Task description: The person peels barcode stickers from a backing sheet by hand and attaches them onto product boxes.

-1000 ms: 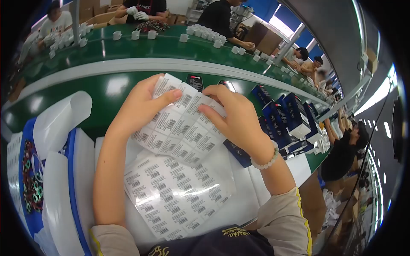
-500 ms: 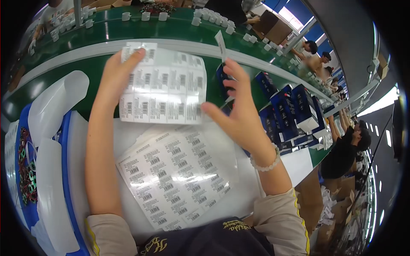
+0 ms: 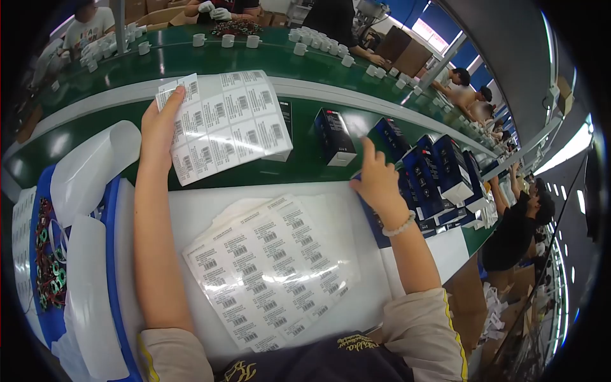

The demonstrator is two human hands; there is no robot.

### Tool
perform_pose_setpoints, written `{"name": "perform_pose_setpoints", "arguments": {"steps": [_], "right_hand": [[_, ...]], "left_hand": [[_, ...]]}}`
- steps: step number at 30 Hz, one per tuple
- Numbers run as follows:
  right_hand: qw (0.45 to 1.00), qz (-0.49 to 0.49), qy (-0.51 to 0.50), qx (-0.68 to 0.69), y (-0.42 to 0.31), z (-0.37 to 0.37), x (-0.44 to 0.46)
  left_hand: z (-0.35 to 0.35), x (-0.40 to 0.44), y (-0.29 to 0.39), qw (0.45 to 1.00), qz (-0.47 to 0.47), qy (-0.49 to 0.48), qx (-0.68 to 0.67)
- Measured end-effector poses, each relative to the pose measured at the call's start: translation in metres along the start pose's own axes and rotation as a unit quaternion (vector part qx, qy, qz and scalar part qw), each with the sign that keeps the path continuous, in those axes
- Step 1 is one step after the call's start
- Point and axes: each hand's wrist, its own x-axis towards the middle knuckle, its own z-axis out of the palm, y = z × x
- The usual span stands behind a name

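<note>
My left hand (image 3: 160, 127) grips a sheet of white barcode labels (image 3: 226, 124) by its left edge, thumb on top. The sheet is held up and tilted, partly covering a dark box (image 3: 285, 130) behind it. My right hand (image 3: 383, 186) is open, fingers apart, with nothing visible in it. Just left of its fingertips, a dark blue box (image 3: 335, 137) stands on the green surface. Several more dark blue boxes (image 3: 425, 170) are grouped beside and beyond that hand. Below both hands, another sheet of barcode labels (image 3: 270, 274) lies on a white pad (image 3: 372, 280).
At left, a blue bin (image 3: 114, 254) holds wired parts (image 3: 48, 267) and curled backing sheets (image 3: 89, 293). Across a metal rail (image 3: 299, 95), white cup-shaped parts (image 3: 318, 41) line a green conveyor (image 3: 172, 60). Other people work along it. Cardboard boxes stand at lower right.
My right hand has moved right and down, away from the label sheet; the pale strip near its fingers is no longer visible there. My left hand has shifted the sheet left, uncovering boxes behind.
</note>
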Motion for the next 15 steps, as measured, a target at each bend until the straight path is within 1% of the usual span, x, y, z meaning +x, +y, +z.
{"name": "perform_pose_setpoints", "arguments": {"steps": [1,2,3,4,5,6,7,8,10,12,13,15], "right_hand": [[1.0,-0.007,0.003,-0.004,0.003,0.004,0.006],[0.994,-0.056,0.054,0.079,0.006,0.011,0.014],[0.976,-0.104,0.104,0.163,0.007,0.016,0.022],[0.945,-0.148,0.152,0.248,0.006,0.02,0.029],[0.903,-0.188,0.198,0.332,0.006,0.023,0.034],[0.876,-0.126,0.118,0.451,-0.008,0.015,0.034],[0.826,-0.059,0.038,0.56,-0.029,0.006,0.035],[0.825,-0.054,0.027,0.562,-0.045,0.005,0.04],[0.825,-0.001,-0.014,0.565,-0.074,0.013,0.053],[0.76,0.032,-0.06,0.647,-0.094,0.048,0.081],[0.755,0.034,-0.055,0.653,-0.102,0.054,0.085],[0.698,0.115,-0.109,0.698,-0.116,0.059,0.088]], "left_hand": [[-0.002,0.002,-0.005,1.0,0.0,0.007,-0.005],[-0.003,0.003,-0.009,0.999,0.004,0.032,-0.034],[-0.004,0.005,-0.013,0.996,0.009,0.055,-0.063],[-0.003,0.007,-0.016,0.993,0.015,0.077,-0.089],[-0.003,0.009,-0.018,0.989,0.022,0.095,-0.113],[-0.005,0.012,-0.022,0.989,0.025,0.093,-0.109],[-0.01,0.016,-0.027,0.986,0.016,0.087,-0.143],[-0.014,0.019,-0.032,0.981,0.005,0.078,-0.176],[-0.017,0.025,-0.035,0.969,-0.014,0.053,-0.241],[-0.014,0.026,-0.028,0.968,-0.009,0.043,-0.247],[-0.016,0.025,-0.027,0.966,-0.012,0.046,-0.256],[-0.02,0.026,-0.026,0.96,-0.022,0.059,-0.274]]}}
